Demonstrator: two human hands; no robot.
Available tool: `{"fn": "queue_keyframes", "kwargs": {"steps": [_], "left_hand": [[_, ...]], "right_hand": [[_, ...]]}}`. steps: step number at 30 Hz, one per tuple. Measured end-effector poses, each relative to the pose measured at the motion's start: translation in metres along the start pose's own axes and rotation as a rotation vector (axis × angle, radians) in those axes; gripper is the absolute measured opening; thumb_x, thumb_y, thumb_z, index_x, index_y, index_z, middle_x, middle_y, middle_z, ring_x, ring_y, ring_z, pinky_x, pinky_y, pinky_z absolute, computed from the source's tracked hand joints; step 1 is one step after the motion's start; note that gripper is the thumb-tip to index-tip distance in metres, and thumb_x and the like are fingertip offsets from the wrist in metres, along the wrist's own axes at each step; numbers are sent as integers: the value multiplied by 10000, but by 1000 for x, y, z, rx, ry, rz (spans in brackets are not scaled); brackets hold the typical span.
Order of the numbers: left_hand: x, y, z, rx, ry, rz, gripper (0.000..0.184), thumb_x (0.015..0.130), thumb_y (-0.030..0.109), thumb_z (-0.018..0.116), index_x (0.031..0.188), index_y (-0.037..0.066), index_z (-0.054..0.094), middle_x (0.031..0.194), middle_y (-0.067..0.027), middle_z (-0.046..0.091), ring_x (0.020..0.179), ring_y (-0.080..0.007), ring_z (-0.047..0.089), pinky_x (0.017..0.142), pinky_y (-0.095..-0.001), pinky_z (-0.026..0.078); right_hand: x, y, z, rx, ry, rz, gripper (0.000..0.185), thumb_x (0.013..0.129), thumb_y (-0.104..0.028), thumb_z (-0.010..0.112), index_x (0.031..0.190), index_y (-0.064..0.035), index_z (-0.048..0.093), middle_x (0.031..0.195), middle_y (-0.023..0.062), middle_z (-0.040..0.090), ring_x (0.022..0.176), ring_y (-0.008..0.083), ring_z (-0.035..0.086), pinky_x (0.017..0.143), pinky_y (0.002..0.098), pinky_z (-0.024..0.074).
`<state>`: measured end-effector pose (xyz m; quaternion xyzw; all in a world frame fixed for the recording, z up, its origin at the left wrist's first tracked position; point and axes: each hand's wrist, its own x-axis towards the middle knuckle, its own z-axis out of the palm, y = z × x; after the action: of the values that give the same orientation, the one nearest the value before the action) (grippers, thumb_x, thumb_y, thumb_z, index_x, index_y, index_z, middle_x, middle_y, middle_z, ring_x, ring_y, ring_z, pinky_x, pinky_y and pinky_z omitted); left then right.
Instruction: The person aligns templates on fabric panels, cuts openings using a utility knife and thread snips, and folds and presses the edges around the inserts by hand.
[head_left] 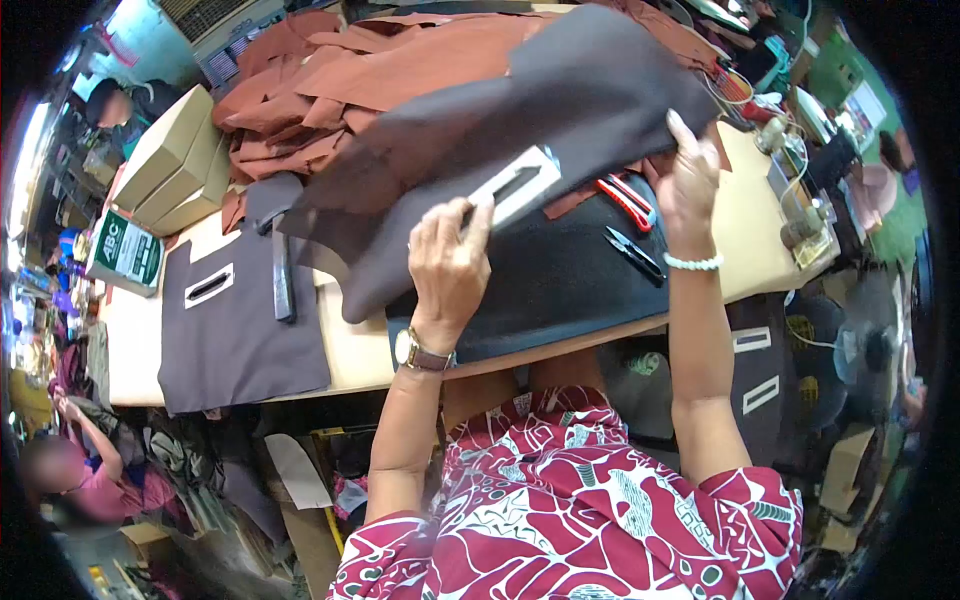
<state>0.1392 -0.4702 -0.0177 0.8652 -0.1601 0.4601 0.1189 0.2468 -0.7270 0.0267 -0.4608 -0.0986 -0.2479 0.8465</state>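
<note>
A large dark grey-brown sheet of leather-like material [600, 110] is lifted off the table, its surface bent and tilted. A slot framed in white [515, 185] is set into it. My left hand [450, 255] pinches its near edge just beside that frame. At the right, my right hand [690, 185] has the sheet's right edge between thumb and fingers. Under the sheet lies a black mat [530, 310]. A red utility knife [628, 203] and black-handled thread snips [636, 254] rest on the mat, near my right hand.
A similar dark piece [245, 345] with a framed slot lies left, a hammer [283, 275] on it. Reddish-brown sheets [400, 75] heap at the back. Cardboard boxes [165, 160] and a green-and-white ABC box [125, 252] stand left. Other people are at the left and right edges.
</note>
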Motion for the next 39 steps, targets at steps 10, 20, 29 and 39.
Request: {"fn": "queue_keyframes", "kwargs": {"steps": [10, 20, 29, 39], "left_hand": [[-22, 36, -7, -386, -588, -160, 209, 725, 170, 708, 883, 46, 650, 811, -78, 566, 788, -254, 554, 692, -364, 454], [-23, 37, 7, -476, -682, -340, 149, 792, 167, 654, 798, 21, 623, 745, -116, 574, 744, -277, 571, 682, -388, 442], [-14, 34, 7, -659, -799, -525, 186, 803, 142, 661, 890, -18, 622, 728, -129, 622, 652, -212, 587, 639, -328, 460], [-24, 27, 8, -744, -716, -371, 133, 741, 74, 688, 869, 47, 714, 730, -85, 624, 669, -183, 574, 629, -293, 448]], "right_hand": [[-97, -36, -85, -1530, 63, -402, 520, 792, -7, 615, 1275, 38, 428, 1205, 235, 529, 1151, 357, 496, 999, 406, 373], [-109, 5, -26, -1115, -893, 0, 168, 785, -113, 634, 926, -26, 667, 913, 104, 613, 832, 287, 610, 756, 367, 483], [-110, 5, -41, -1042, -938, -14, 274, 758, -92, 673, 1029, -54, 648, 955, 101, 566, 873, 262, 576, 772, 343, 471], [-104, 4, -44, -1058, -1066, -40, 234, 767, -112, 675, 1001, -94, 676, 989, 91, 550, 916, 243, 561, 805, 336, 463]]}}
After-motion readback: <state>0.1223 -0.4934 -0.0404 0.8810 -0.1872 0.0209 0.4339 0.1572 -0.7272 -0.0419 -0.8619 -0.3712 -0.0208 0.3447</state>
